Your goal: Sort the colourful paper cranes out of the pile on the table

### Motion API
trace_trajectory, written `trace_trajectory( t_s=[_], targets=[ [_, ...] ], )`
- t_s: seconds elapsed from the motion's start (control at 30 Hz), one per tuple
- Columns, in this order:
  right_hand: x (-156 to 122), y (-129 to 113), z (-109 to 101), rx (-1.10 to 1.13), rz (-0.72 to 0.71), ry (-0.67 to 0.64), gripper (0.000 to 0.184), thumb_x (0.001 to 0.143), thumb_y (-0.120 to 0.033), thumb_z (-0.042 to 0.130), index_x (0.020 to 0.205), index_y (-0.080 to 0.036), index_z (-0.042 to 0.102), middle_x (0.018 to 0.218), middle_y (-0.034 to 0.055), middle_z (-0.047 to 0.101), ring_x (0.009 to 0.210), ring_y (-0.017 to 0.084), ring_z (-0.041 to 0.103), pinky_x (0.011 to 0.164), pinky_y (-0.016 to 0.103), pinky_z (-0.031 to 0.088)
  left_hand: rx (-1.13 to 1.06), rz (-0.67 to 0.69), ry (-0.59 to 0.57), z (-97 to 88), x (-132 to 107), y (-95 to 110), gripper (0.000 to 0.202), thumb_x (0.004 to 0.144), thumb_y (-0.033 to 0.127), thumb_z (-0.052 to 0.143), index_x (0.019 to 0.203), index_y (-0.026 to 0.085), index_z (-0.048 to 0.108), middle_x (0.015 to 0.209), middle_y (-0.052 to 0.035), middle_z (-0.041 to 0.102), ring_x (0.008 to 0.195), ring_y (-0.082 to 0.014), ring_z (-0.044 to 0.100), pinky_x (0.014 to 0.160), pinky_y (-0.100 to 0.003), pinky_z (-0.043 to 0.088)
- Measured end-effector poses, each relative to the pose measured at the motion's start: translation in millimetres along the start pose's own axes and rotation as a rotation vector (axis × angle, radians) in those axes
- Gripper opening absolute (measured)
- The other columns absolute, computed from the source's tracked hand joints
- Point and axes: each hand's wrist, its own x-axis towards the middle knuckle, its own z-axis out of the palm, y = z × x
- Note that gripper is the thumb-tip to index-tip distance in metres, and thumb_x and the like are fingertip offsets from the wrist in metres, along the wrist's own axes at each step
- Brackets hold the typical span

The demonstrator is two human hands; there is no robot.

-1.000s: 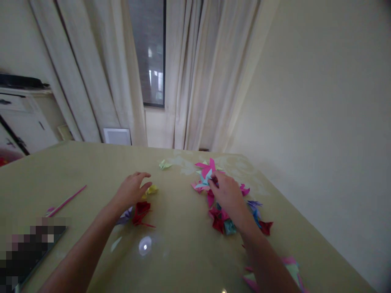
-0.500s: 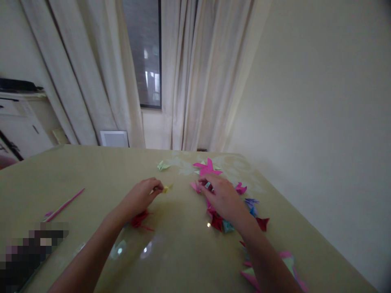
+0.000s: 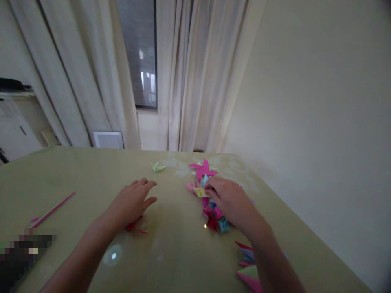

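Observation:
My right hand (image 3: 224, 197) pinches a yellow origami piece (image 3: 200, 192) over a loose heap of folded paper. Beside and below it lie a pink origami piece (image 3: 190, 187), a dark red one (image 3: 211, 219) and a teal one (image 3: 224, 225). A bright pink pinwheel-like paper shape (image 3: 202, 169) rests just beyond the heap. My left hand (image 3: 134, 201) hovers with fingers spread and nothing in them. Under its wrist is a red origami piece (image 3: 134, 225), partly hidden by the arm. A pale green origami piece (image 3: 158, 167) sits farther back.
A thin pink-and-green stick (image 3: 55, 209) lies on the left of the glossy table (image 3: 171, 252). Larger folded papers (image 3: 249, 272) are partly under my right forearm. A dark blurred object (image 3: 24, 256) occupies the near left corner. A wall and curtains stand beyond the table.
The yellow origami piece has passed from my left hand to my right. My left hand has opened and drawn back slightly. The view has turned a little to the right.

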Motion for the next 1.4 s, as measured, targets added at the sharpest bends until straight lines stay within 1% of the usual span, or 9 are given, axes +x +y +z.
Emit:
trace_trajectory(
  t_s=[0.13, 0.47, 0.57, 0.77, 0.93, 1.07, 1.17, 1.27, 1.4],
  targets=[
    [-1, 19, -3, -0.103, 0.086, -0.070, 0.014, 0.099, -0.017, 0.064, 0.097, -0.023, 0.076, 0.096, 0.0061, 0.080, 0.089, 0.024, 0.071, 0.071, 0.030, 0.038, 0.193, -0.200, -0.216, 12.1, 2, -37, 0.025, 0.079, 0.019, 0.066, 0.101, 0.022, 0.077, 0.110, -0.0133, 0.077, 0.105, -0.0312, 0.072, 0.089, -0.039, 0.054],
    [9, 26, 7, -0.276, 0.233, -0.139, 0.022, 0.102, -0.029, 0.065, 0.121, -0.024, 0.075, 0.110, 0.0126, 0.080, 0.099, 0.032, 0.075, 0.070, 0.032, 0.041, 0.067, -0.138, -0.122, 14.5, 8, -30, 0.019, 0.079, 0.011, 0.056, 0.073, 0.021, 0.071, 0.096, -0.0124, 0.076, 0.093, -0.0283, 0.072, 0.081, -0.036, 0.051],
    [11, 24, 9, -0.154, 0.159, -0.057, 0.030, 0.102, -0.027, 0.066, 0.131, -0.024, 0.072, 0.117, 0.0119, 0.080, 0.106, 0.032, 0.075, 0.080, 0.035, 0.048, -0.038, -0.050, -0.056, 5.3, 9, -19, 0.018, 0.084, 0.016, 0.052, 0.079, 0.022, 0.069, 0.097, -0.0103, 0.074, 0.095, -0.0262, 0.070, 0.085, -0.035, 0.050],
    [9, -7, 10, 0.306, -0.118, 0.087, 0.019, 0.105, -0.030, 0.063, 0.115, -0.024, 0.078, 0.105, 0.0041, 0.082, 0.092, 0.020, 0.075, 0.083, 0.030, 0.051, -0.417, 0.141, 0.024, -15.1, 4, 17, 0.019, 0.099, 0.028, 0.041, 0.091, 0.023, 0.058, 0.079, 0.0001, 0.065, 0.073, -0.0175, 0.060, 0.069, -0.028, 0.046],
    [11, -27, 29, 0.495, -0.172, 0.151, 0.021, 0.101, -0.028, 0.071, 0.121, -0.022, 0.074, 0.101, 0.0031, 0.080, 0.084, 0.016, 0.072, 0.079, 0.027, 0.051, -0.707, 0.254, -0.004, -21.3, -10, 58, 0.017, 0.099, 0.034, 0.049, 0.094, 0.021, 0.060, 0.081, 0.0004, 0.065, 0.075, -0.0154, 0.059, 0.069, -0.026, 0.046],
    [12, -31, 33, 0.503, -0.221, 0.127, 0.002, 0.097, -0.021, 0.075, 0.098, -0.020, 0.076, 0.088, -0.0003, 0.076, 0.079, 0.014, 0.068, 0.073, 0.023, 0.045, -0.835, 0.224, -0.071, -22.4, -14, 78, 0.014, 0.094, 0.035, 0.059, 0.099, 0.022, 0.061, 0.082, -0.0002, 0.071, 0.078, -0.0170, 0.068, 0.072, -0.028, 0.052],
    [8, -25, 21, 0.439, -0.191, 0.089, 0.004, 0.096, -0.019, 0.077, 0.092, -0.020, 0.075, 0.083, -0.0016, 0.075, 0.076, 0.013, 0.066, 0.070, 0.023, 0.042, -0.752, 0.184, -0.031, -27.8, -8, 57, 0.023, 0.093, 0.044, 0.060, 0.104, 0.024, 0.063, 0.094, -0.0036, 0.077, 0.088, -0.0212, 0.073, 0.079, -0.032, 0.056],
    [3, -8, 2, 0.247, -0.096, 0.036, 0.006, 0.099, -0.020, 0.072, 0.094, -0.020, 0.076, 0.089, 0.0011, 0.077, 0.081, 0.016, 0.068, 0.073, 0.025, 0.042, -0.381, 0.054, 0.123, -31.2, 1, 3, 0.030, 0.091, 0.048, 0.053, 0.098, 0.023, 0.068, 0.104, -0.0084, 0.078, 0.097, -0.0262, 0.073, 0.087, -0.038, 0.055],
    [-8, 11, -19, -0.108, 0.095, -0.058, 0.013, 0.102, -0.022, 0.066, 0.097, -0.020, 0.078, 0.097, 0.0081, 0.079, 0.091, 0.023, 0.071, 0.077, 0.030, 0.043, -0.101, -0.118, -0.214, -16.6, 2, -62, 0.033, 0.079, 0.043, 0.063, 0.101, 0.021, 0.073, 0.106, -0.0106, 0.080, 0.097, -0.0277, 0.074, 0.084, -0.036, 0.056]
  ],
)
